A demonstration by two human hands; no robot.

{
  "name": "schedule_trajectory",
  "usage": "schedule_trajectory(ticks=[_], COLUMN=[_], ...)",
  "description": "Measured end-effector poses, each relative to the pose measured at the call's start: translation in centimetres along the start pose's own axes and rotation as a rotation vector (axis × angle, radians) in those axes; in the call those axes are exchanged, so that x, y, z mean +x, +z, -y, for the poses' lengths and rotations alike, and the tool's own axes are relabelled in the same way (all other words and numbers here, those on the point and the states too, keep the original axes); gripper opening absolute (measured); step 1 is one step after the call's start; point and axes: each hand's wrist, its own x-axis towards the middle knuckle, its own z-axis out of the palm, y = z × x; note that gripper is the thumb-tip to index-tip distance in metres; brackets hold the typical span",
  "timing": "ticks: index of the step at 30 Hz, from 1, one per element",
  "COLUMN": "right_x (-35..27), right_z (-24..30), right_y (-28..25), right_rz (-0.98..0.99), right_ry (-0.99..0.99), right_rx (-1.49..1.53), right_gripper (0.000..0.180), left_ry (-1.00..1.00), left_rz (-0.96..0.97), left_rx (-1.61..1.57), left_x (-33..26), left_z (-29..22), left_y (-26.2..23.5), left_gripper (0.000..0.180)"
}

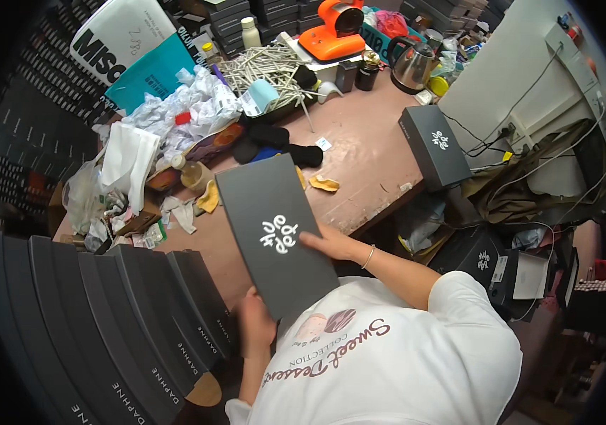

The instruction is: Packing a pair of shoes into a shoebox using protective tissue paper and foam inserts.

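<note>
A dark grey lidded shoebox [253, 212] with white lettering is held tilted in front of my body, over the near edge of the table. My right hand [328, 242] grips its right side, thumb on the lid and the other fingers hidden at the edge. At its lower left edge is my left hand [257, 320], slightly blurred, closed against the box with part of its fingers out of sight. Another dark grey shoebox [436, 145] sits at the table's right edge, away from both hands.
Tall stacked shoeboxes [126, 333] rise close beside my left arm. On the pink table [360, 134] lie crumpled white paper [197, 106], a heap of thin white sticks [267, 71], black rolled items [303, 154] and yellow cloths [324, 183]. A kettle [413, 65] and an orange machine [335, 32] stand behind.
</note>
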Motion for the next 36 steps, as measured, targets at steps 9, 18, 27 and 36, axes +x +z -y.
schedule_trajectory(ticks=[9,18,27,36], right_x=[5.1,1.8,-9.6,-12.7], right_z=[-6.9,-10.0,-1.8,-10.5], right_y=[3.7,4.2,-21.7,-46.5], right_rz=[-0.135,-0.128,-0.433,-0.564], right_ry=[0.322,0.393,0.273,0.631], right_rx=[-0.320,-0.163,0.592,0.232], right_gripper=[0.059,0.074,0.066,0.068], left_ry=[0.009,-0.398,-0.010,-0.491], left_rz=[-0.368,-0.323,0.433,0.543], left_rx=[1.228,0.539,0.886,0.757], left_x=[12.3,12.6,16.2,28.9], left_z=[1.1,0.3,11.1,31.6], left_y=[-4.0,-0.7,14.4,30.9], left_gripper=[0.047,0.054,0.068,0.100])
